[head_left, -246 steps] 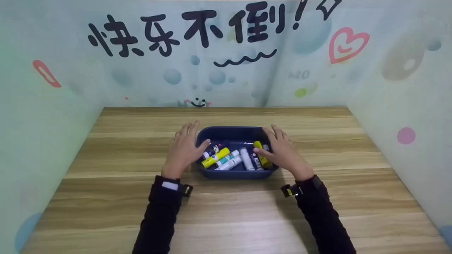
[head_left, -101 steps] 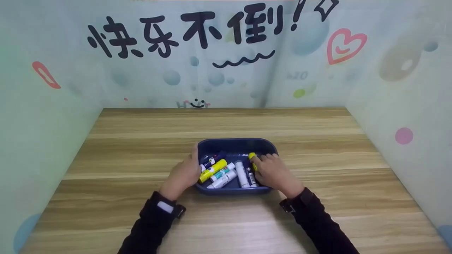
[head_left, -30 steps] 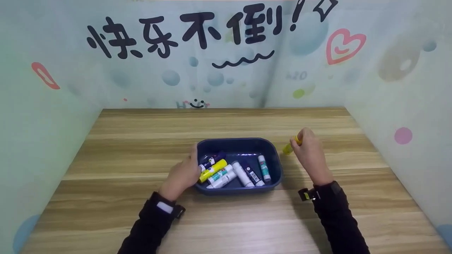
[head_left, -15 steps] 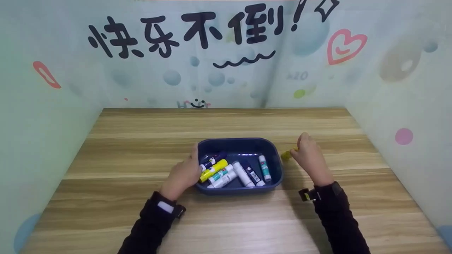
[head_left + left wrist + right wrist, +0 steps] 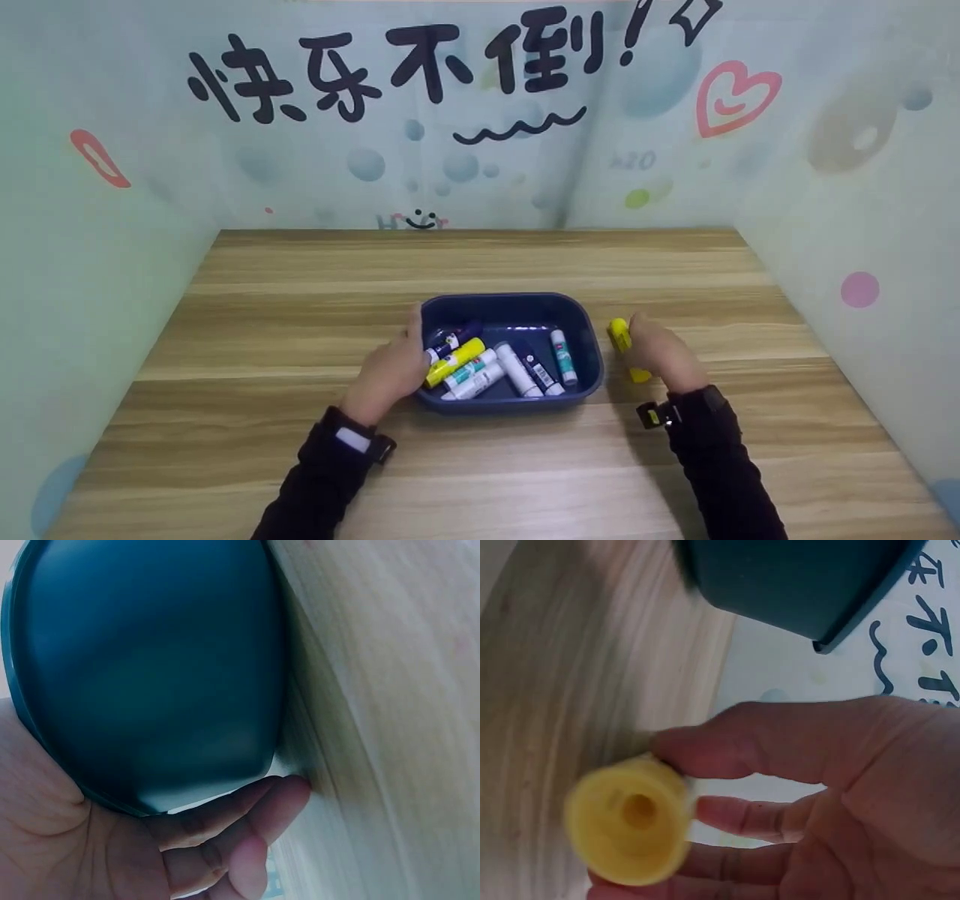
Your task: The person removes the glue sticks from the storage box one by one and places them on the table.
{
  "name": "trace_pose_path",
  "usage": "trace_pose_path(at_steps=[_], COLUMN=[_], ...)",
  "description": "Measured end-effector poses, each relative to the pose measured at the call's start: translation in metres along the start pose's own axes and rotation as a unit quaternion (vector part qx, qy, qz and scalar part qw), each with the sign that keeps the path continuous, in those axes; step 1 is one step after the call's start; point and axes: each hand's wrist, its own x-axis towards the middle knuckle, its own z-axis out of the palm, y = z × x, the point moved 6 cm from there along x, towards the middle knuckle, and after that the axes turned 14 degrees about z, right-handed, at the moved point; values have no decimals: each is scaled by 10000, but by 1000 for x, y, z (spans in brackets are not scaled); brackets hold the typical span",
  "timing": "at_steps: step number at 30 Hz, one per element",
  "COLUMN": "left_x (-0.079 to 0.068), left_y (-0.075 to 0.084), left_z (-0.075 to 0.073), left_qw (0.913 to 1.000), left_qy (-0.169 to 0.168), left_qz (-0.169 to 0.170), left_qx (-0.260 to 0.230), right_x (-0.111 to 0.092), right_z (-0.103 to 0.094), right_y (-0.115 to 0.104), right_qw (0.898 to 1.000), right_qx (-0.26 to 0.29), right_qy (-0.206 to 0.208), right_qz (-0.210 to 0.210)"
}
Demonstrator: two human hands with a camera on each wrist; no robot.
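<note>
A dark blue plastic basin (image 5: pixel 502 406) sits on the table with several glue sticks lying in it. Among them are a yellow glue stick (image 5: pixel 455 362), a white one (image 5: pixel 517 369) and a teal-and-white one (image 5: pixel 563 358). My left hand (image 5: pixel 386 375) grips the basin's left end; in the left wrist view its palm meets the rim and the fingers run along the outer wall. Just right of the basin, my right hand (image 5: pixel 666 354) pinches another yellow glue stick (image 5: pixel 619 334) between thumb and fingers, close over the table. The right wrist view shows its hollow round end (image 5: pixel 630 821).
The wood-grain table (image 5: pixel 300 300) spreads around the basin on all sides. A printed backdrop (image 5: pixel 300 172) rises along its far edge, with pale walls at the left and right. Wrist-worn cameras sit on both dark sleeves.
Both hands first drew the basin nearer. My right hand then reached in, lifted out a yellow glue stick and carried it right; it has since lowered toward me and turned. The left hand stays on the basin.
</note>
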Motion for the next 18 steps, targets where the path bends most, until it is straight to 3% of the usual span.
trace_pose_path(at_steps=[8,14,18], left_x=[0,2,1], left_y=[1,-1,-1], left_z=[0,2,1], left_qw=[10000,9999,9999], left_qy=[-33,-93,-110], left_qz=[-47,-76,-109], left_qx=[48,-31,-58], right_x=[1,0,-1], right_z=[7,8,7], right_y=[6,5,5], right_qw=[9957,9941,9954], right_qx=[152,142,126], right_qy=[-735,-827,-744], right_qz=[534,693,584])
